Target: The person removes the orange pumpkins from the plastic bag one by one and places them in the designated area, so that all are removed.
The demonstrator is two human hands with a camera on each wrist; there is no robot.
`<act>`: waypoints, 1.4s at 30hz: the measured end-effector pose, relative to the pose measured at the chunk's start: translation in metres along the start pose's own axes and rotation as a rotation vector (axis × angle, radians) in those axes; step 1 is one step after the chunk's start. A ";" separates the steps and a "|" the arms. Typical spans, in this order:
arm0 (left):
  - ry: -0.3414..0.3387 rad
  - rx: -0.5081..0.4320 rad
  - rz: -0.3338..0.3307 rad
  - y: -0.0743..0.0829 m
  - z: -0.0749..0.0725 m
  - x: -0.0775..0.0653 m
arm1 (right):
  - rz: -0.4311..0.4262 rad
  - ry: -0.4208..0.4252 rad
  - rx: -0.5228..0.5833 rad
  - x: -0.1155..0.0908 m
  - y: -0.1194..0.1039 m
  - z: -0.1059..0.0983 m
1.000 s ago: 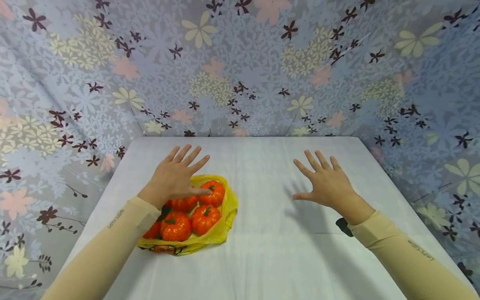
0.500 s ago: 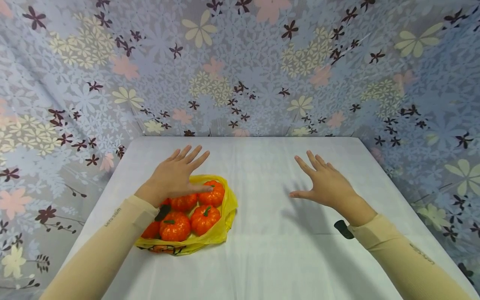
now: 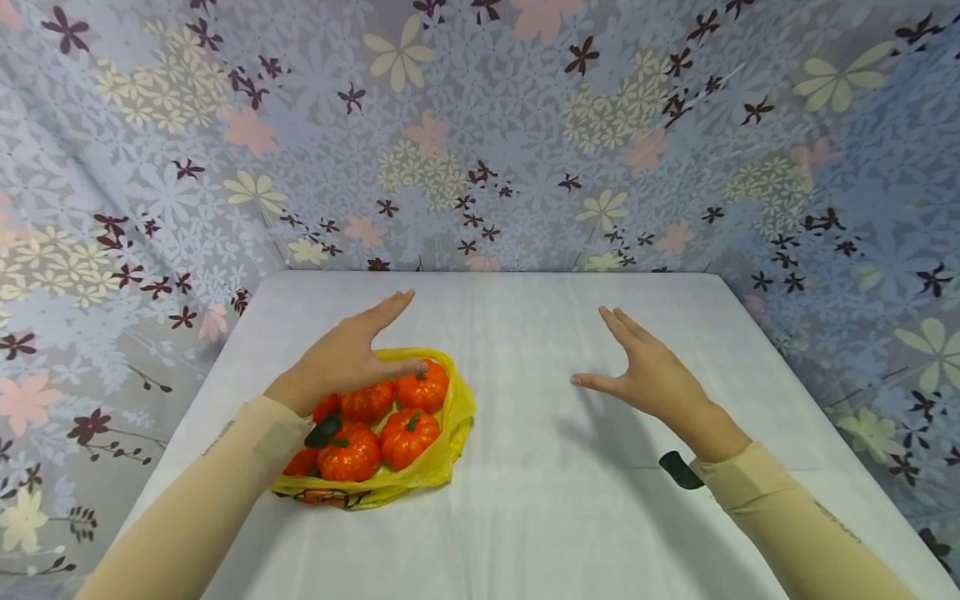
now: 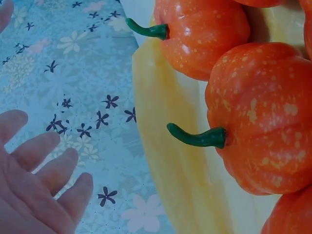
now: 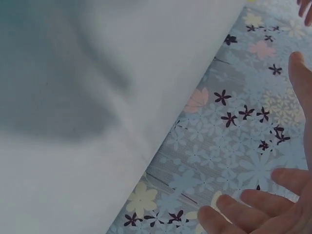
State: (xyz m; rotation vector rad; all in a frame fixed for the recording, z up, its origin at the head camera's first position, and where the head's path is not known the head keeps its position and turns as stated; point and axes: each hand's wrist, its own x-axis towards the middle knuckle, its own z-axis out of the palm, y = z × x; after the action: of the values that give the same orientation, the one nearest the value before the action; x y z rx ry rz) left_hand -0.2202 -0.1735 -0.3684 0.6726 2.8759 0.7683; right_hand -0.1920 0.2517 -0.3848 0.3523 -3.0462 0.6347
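Foreground: beige sleeves [image 3: 210, 492] enter from both lower corners over a white table [image 3: 517, 508]. Left of centre in the head view sits an opened yellow bag [image 3: 462, 408] holding several orange pumpkins [image 3: 410, 439]. These are rounded, with no marked long axis; in the left wrist view their green stems [image 4: 197, 136] point toward the left of the frame, the side where the fingers are.

The left hand [image 3: 337, 358] is the nearer, over the bag's upper-left part; fingers extended, thumb spread, nothing held. Its thumb overlaps a pumpkin in the head view; contact not determinable there. The right hand [image 3: 663, 379], right of centre, is likewise spread, unladen, well apart from the bag.

Background: floral cloth [image 3: 480, 125] across the upper frame.
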 end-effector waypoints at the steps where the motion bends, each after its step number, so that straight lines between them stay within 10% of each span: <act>1: 0.012 -0.019 -0.003 0.001 -0.001 -0.001 | -0.003 0.007 0.018 0.000 0.000 0.001; 23: 0.025 -0.118 0.028 -0.017 -0.006 -0.016 | -0.009 0.030 0.278 0.002 -0.003 0.023; 42: 0.053 -0.167 0.042 -0.068 -0.014 -0.058 | -0.066 0.036 0.351 0.001 -0.016 0.038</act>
State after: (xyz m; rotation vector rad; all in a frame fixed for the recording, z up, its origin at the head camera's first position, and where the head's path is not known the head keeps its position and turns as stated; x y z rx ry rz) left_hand -0.1971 -0.2578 -0.3911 0.7029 2.8106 1.0332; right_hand -0.1881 0.2224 -0.4136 0.4371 -2.8666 1.1580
